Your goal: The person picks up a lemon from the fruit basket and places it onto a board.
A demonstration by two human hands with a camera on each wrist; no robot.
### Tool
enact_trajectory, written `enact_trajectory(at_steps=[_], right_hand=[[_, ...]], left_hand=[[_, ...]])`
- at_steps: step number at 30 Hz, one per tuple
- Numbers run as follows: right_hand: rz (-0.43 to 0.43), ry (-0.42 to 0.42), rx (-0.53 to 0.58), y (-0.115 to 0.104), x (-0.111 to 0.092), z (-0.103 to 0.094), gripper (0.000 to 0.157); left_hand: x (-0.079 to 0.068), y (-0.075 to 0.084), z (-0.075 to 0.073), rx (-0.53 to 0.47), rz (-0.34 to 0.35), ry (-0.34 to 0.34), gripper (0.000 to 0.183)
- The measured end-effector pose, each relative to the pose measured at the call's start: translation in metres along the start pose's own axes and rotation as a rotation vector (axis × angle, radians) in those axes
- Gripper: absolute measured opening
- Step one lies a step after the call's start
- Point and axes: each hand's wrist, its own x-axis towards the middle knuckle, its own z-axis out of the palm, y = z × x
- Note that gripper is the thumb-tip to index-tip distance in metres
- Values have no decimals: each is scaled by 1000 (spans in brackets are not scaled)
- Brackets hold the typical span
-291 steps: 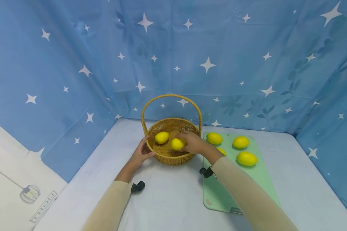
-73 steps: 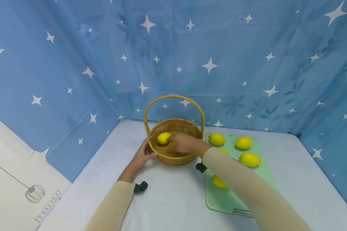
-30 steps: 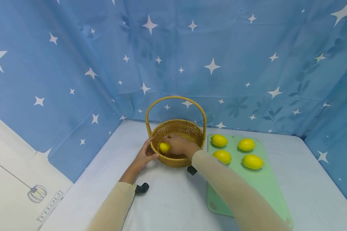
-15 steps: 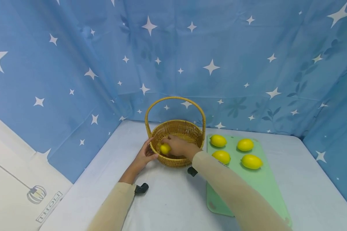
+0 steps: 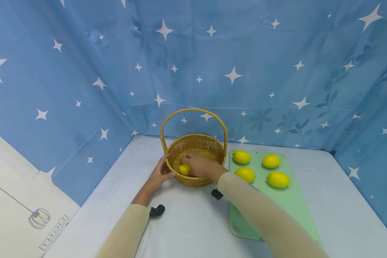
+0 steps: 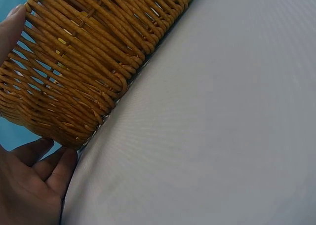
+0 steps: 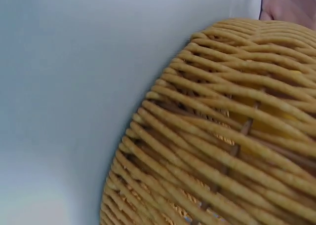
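Observation:
The wicker basket with a tall arched handle stands on the white table. Against its left side is my left hand, holding the basket with the thumb at the front and the fingers farther back; the left wrist view shows the fingertips low against the weave. Inside the basket, my right hand grips a yellow lemon near the front left wall, its fingers partly covering the fruit. Through the weave in the right wrist view, a patch of the lemon shows yellow; the right hand itself is hidden there.
Right of the basket lies a light green cutting board carrying several lemons, among them a front right lemon. My right forearm crosses over the board and hides part of it. A blue star-patterned curtain hangs behind the table.
Earlier two lemons were in the basket; now one shows there. A lemon appeared low on the board and is now hidden by the forearm. My right hand shifted the remaining lemon toward the basket's front.

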Motion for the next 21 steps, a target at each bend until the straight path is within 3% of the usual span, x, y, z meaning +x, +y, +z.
enact_trajectory(at_steps=[21], right_hand=[[57, 105, 202, 11, -31, -15, 56]], left_hand=[[0, 2, 0, 17, -18, 23, 90]])
